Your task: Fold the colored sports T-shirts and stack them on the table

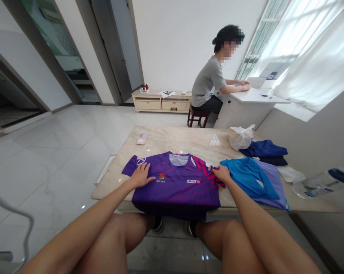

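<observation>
Along the near edge of the table (112,190), the left hand (142,176) lies flat, fingers spread, on a purple sports jersey (172,192); the right hand (222,174) curls at its pink-striped sleeve, whether pinching I cannot tell. The jersey lies front up, hem over that edge. Right of it sit a blue shirt (244,173) and, near the far right corner, a plastic bag (241,137).

Purple shirt (174,192) = thin, smooth cloth w/ slight sheen; blue folded shirt (247,177) also smooth cloth, more matt. Desk (183,137) top looks like polished marble, v. glossy, ditto tiled floor (75,152). White bag (241,137) = thin, crinkly plastic, bottle (317,186) clear, shiny & plastic-looking, curtain (317,61) sheer cloth, back wall (172,45) matt.
</observation>
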`<state>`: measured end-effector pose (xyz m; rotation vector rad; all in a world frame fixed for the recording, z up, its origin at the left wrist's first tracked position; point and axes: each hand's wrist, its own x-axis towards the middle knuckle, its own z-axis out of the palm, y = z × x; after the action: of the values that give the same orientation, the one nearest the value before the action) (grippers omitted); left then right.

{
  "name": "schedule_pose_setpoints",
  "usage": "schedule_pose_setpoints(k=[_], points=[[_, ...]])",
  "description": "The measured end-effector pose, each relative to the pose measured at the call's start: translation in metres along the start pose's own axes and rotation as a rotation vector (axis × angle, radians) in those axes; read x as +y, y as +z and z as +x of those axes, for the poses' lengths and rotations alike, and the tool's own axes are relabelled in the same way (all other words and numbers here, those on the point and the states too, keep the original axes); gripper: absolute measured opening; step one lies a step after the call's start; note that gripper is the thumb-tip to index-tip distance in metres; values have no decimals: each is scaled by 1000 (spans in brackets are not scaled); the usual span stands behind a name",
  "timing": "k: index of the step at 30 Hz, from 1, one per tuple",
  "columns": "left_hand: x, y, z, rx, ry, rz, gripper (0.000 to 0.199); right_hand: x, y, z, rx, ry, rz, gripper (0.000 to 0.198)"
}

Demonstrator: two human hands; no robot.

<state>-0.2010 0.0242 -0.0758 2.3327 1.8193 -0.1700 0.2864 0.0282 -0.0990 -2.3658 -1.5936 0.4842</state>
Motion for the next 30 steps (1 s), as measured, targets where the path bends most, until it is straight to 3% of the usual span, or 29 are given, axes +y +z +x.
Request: schedule_pose_setpoints(k=[2, 4, 10, 14, 16, 20, 21, 23, 26, 28, 30], points=[[3, 13, 5, -123, -16, -14, 107, -3, -4, -5, -24, 19, 90, 26], [-3, 21, 10, -167, -67, -20, 109, -5, -6, -11, -68, 33, 185, 26], [-35, 29, 16, -120, -190, -4, 107, 2, -24, -36, -263, -24, 593, 35], [-47, 31, 14, -72, -263, 0, 105, 12, -39, -37, -522, -68, 442, 34], [-51, 32, 13, -56, -259, 4, 105, 14, -44, -31, -408, -49, 342, 27], [-55, 30, 7, -47, -244, 19, 102, 14, -50, -12, 311, 66, 225, 32], [-55, 30, 6, -41, -246, 32, 102, 14, -50, -9, 414, 93, 174, 34], [-54, 30, 2, -13, -251, 69, 100, 13, -46, -6, 389, 99, 58, 38], [-48, 31, 0, 107, -215, 133, 94, 11, -35, -7, 122, 23, -54, 38], [-41, 32, 1, 180, -94, 138, 88, 10, -27, -8, 32, -16, -105, 47], [-32, 35, 4, 152, 51, 90, 85, 10, -20, -8, -5, 3, -176, 61]])
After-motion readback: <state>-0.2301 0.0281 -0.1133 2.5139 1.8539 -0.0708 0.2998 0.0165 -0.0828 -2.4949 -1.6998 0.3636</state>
